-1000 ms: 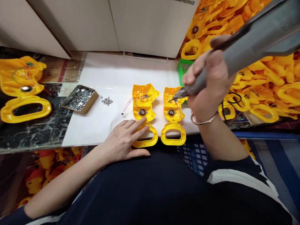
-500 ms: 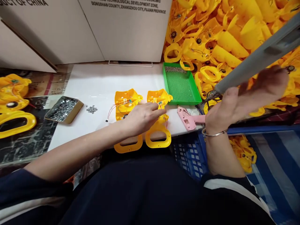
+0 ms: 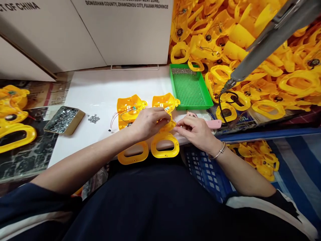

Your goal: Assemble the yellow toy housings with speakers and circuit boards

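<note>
Two yellow plastic casing halves with loop handles lie side by side on the white sheet. My left hand [image 3: 153, 123] reaches over the right casing half [image 3: 165, 154], fingers bent together; what is between them, if anything, is hidden. From the right, my right hand [image 3: 198, 131] pinches a thin wire [image 3: 175, 122] at that casing's right edge. The left casing half [image 3: 132, 161] lies partly under my left forearm and wrist, and its red and black wires [image 3: 114, 117] trail onto the sheet. A pink gun-shaped tool [image 3: 213, 124] is partly hidden behind my right hand.
A grey power screwdriver [image 3: 265, 50] hangs at upper right before a heap of yellow casings [image 3: 240, 35]. A green tray [image 3: 211, 100] holding small metal parts stands behind my hands. Leftward are a tin of small metal pieces [image 3: 81, 119] and a loose pile [image 3: 93, 118].
My right hand has come away from beside the hanging screwdriver, moving left and down to the right casing, and now pinches a wire. My left hand stays over that casing.
</note>
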`<act>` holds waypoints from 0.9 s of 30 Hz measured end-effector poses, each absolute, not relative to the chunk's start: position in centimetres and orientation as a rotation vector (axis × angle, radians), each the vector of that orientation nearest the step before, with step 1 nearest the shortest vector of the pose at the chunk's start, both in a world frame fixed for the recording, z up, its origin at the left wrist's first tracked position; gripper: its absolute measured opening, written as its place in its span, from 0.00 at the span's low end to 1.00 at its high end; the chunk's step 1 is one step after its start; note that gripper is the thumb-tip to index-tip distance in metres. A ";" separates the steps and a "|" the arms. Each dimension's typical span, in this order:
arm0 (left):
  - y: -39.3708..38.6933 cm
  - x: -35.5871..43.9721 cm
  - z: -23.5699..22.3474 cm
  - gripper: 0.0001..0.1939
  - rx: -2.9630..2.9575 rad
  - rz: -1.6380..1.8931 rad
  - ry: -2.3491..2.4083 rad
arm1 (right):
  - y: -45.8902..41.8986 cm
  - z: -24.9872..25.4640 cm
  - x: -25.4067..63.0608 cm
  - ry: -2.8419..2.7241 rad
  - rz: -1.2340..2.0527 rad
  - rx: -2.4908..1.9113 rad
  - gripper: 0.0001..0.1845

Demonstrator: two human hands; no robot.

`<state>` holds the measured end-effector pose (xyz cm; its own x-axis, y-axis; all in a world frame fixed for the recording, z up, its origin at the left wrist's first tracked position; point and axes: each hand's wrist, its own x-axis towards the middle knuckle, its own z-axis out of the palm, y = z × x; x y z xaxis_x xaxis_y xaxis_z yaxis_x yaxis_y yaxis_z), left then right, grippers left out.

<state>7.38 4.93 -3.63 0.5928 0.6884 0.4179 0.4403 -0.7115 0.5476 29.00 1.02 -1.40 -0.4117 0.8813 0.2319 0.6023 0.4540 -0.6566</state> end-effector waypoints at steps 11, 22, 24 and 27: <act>0.9 7.1 -1.6 0.14 1.405 0.821 0.988 | 1.6 -1.6 26.6 -1.074 1.656 -1.116 0.20; 0.5 7.0 -2.4 0.16 1.152 0.706 0.888 | 1.4 -2.3 25.3 -1.305 1.551 -1.115 0.19; 0.6 6.8 -2.5 0.15 1.129 0.732 0.884 | 1.5 -2.1 25.5 -1.386 1.537 -1.134 0.16; 0.8 6.6 -2.7 0.15 1.008 0.730 0.838 | 1.7 -1.8 25.9 -1.496 1.529 -1.117 0.12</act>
<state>6.56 0.84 -2.71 0.4895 0.8344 -0.2533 -0.1368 0.3603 0.9228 25.90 1.74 -1.83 -0.3724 0.9227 -0.0999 0.0798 -0.0754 -0.9940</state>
